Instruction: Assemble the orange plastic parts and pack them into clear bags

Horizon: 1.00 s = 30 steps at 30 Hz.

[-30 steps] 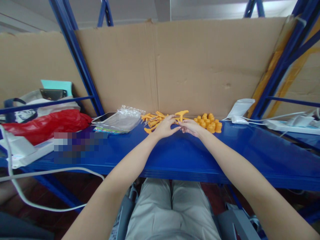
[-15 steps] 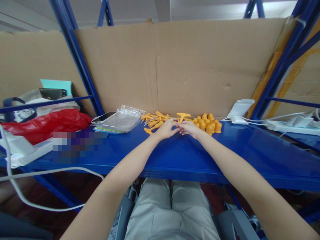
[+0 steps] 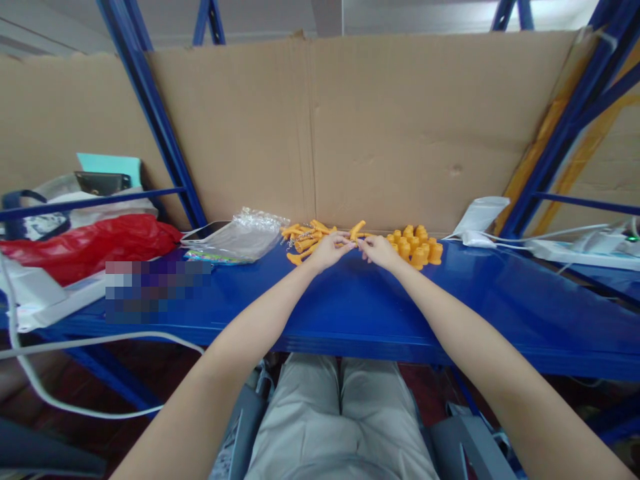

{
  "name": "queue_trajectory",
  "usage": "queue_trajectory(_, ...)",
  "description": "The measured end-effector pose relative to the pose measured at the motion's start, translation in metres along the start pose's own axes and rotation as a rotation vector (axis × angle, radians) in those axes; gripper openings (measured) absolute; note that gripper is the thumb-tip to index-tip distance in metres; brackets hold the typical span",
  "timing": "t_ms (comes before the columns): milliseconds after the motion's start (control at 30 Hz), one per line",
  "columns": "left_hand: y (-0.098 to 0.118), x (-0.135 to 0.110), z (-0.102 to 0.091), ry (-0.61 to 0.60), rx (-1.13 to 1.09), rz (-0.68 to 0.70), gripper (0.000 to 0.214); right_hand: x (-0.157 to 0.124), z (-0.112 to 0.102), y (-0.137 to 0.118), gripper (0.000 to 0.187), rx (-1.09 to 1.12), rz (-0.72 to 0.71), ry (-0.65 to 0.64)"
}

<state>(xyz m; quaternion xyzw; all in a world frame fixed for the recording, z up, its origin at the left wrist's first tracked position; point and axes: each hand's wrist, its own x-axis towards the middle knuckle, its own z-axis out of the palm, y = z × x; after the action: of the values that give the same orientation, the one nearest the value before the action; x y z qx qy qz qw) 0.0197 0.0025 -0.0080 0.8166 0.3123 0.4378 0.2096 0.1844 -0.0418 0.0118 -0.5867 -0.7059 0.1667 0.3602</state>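
Note:
My left hand (image 3: 333, 251) and my right hand (image 3: 380, 251) meet at their fingertips above the blue table, fingers pinched. From between them an orange branched plastic piece (image 3: 358, 229) sticks up at a tilt. Fingers partly cover its lower end. Beside my left hand lies a loose pile of orange plastic pieces (image 3: 303, 235), some with small metal chains. Just right of my right hand, several orange knobby cylinder-like parts (image 3: 419, 248) stand grouped together.
The blue table (image 3: 345, 313) backs onto a cardboard panel (image 3: 400, 133). Clear plastic bags (image 3: 245, 237) lie left of the pile, with a red bag (image 3: 100, 247) farther left. A white power strip (image 3: 585, 252) and cables sit at the right, near blue rack posts.
The orange piece between my hands has turned and tilted, shifting slightly left. My fingertips have changed their hold, and my right hand's fingers have drawn in.

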Motion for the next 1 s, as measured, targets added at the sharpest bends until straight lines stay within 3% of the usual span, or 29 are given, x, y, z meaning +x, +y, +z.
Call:
queue_trajectory(133, -0.002, 0.008, -0.013, 0.123, 0.088, -0.048, 0.012, 0.002, -0.003, 0.007, 0.027, -0.321, -0.112, 0.03)
queue_trajectory(300, -0.001, 0.034, -0.035, 0.175, 0.305, -0.064, 0.011, 0.004, 0.0, 0.009, 0.025, -0.387, -0.135, -0.02)
queue_trajectory(467, -0.007, 0.051, -0.047, 0.138, 0.464, -0.163, 0.015, 0.003, 0.0, 0.007, 0.024, -0.417, -0.13, -0.033)
queue_trajectory(667, -0.033, 0.044, -0.049, 0.118, 0.546, -0.374, 0.018, 0.002, -0.001, 0.007, 0.023, -0.465, -0.139, -0.03)
queue_trajectory(1000, -0.047, 0.047, -0.051, 0.063, 0.529, -0.426, 0.015, 0.003, 0.001, 0.011, 0.022, -0.416, -0.146, -0.052)
